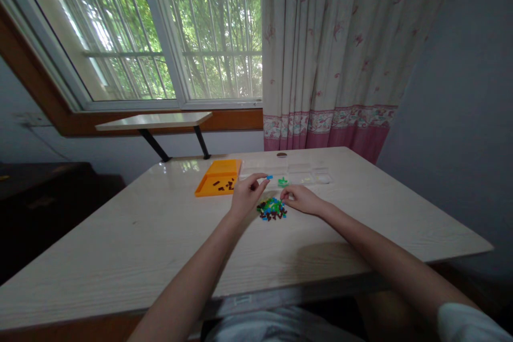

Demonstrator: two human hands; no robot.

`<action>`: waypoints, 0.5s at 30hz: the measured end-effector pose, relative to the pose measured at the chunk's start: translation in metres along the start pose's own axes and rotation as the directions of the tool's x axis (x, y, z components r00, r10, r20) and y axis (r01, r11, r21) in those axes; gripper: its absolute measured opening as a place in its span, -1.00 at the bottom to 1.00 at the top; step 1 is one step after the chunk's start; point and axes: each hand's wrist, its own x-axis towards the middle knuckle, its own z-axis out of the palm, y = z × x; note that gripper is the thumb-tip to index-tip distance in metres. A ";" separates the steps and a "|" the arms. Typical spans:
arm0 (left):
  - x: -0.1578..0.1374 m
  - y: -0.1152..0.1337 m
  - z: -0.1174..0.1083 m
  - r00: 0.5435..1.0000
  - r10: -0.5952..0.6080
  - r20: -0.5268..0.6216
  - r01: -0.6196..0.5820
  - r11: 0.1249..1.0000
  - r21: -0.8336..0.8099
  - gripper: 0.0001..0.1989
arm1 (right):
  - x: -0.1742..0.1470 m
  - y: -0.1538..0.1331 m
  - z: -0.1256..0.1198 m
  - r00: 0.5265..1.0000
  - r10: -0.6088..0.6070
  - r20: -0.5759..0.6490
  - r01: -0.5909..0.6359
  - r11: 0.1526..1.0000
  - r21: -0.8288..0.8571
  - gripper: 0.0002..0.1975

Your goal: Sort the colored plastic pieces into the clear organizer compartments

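Observation:
Between thumb and forefinger, my left hand [247,192] pinches a small blue building brick [269,177], raised in front of the clear trays. My right hand [297,197] is at the right edge of a mixed pile of small bricks [272,208], coloured green, blue, brown and yellow. Its fingers are curled together, and whatever they hold, if anything, is too small to make out. Just beyond the hands, green bricks [282,182] lie in a section of the clear compartment tray [300,177]. Left of my left hand, an open orange case [204,187] contains several dark brown bricks [221,187].
The pale wooden table [160,240] runs to a wall on the right. A small raised shelf [156,121] on black legs stands at the back left. Near the far edge lies a dark oval piece [281,155]. A curtain [324,64] hangs behind the table, beside a barred window.

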 end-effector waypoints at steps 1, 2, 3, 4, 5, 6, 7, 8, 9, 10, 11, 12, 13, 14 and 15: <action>0.000 0.000 0.000 1.000 0.001 0.000 -0.001 1.000 -0.003 -0.76 | 0.000 0.000 0.000 1.000 -0.001 -0.002 0.001 1.000 -0.001 -0.90; 0.000 0.000 0.000 1.000 0.001 0.001 -0.001 1.000 -0.005 -0.76 | 0.000 0.001 0.000 1.000 -0.003 -0.003 0.003 1.000 -0.001 -0.90; 0.000 0.000 0.000 1.000 0.002 0.002 -0.002 1.000 -0.005 -0.76 | 0.000 0.001 0.000 1.000 -0.004 -0.004 0.004 1.000 -0.003 -0.90; 0.000 0.000 0.000 1.000 0.002 0.001 -0.002 1.000 -0.004 -0.76 | 0.000 0.001 0.001 1.000 -0.004 -0.004 0.004 1.000 -0.004 -0.90; -0.001 0.000 0.000 1.000 0.002 0.001 -0.002 1.000 -0.002 -0.76 | 0.000 0.001 0.001 1.000 -0.005 -0.004 0.005 1.000 -0.005 -0.90; -0.001 -0.001 0.001 1.000 0.001 0.002 -0.001 1.000 0.001 -0.76 | 0.000 0.002 0.001 1.000 -0.006 -0.004 0.006 1.000 -0.006 -0.90; -0.001 -0.001 0.001 1.000 -0.003 0.005 0.003 1.000 0.006 -0.76 | 0.000 0.002 0.001 1.000 -0.008 -0.003 0.008 1.000 -0.006 -0.90; -0.001 -0.002 0.001 1.000 -0.010 0.006 0.010 1.000 0.014 -0.75 | 0.000 0.002 0.001 1.000 -0.009 -0.002 0.009 1.000 -0.006 -0.90; -0.001 -0.004 0.001 1.000 -0.021 0.008 0.021 0.999 0.025 -0.75 | 0.000 0.002 0.000 1.000 -0.011 0.001 0.011 1.000 -0.006 -0.90; 0.000 -0.006 0.000 0.999 -0.036 0.007 0.036 0.999 0.041 -0.74 | 0.000 0.001 0.000 1.000 -0.010 0.004 0.010 1.000 -0.006 -0.90; 0.001 -0.010 -0.001 0.998 -0.057 0.001 0.056 0.997 0.062 -0.73 | 0.000 0.001 0.000 1.000 -0.009 0.005 0.009 1.000 -0.008 -0.90; 0.002 -0.014 -0.003 0.997 -0.082 -0.011 0.082 0.993 0.087 -0.72 | 0.000 0.001 0.000 1.000 -0.007 0.007 0.007 1.000 -0.012 -0.90; 0.003 -0.018 -0.005 0.993 -0.113 -0.027 0.116 0.986 0.117 -0.71 | 0.000 0.001 0.000 1.000 -0.006 0.010 0.006 1.000 -0.017 -0.90; 0.005 -0.024 -0.008 0.988 -0.150 -0.046 0.155 0.976 0.151 -0.71 | 0.000 0.000 -0.001 1.000 -0.004 0.012 0.005 1.000 -0.022 -0.90; 0.006 -0.029 -0.011 0.980 -0.190 -0.063 0.198 0.962 0.189 -0.70 | -0.001 0.000 -0.001 1.000 -0.004 0.016 0.005 1.000 -0.026 -0.90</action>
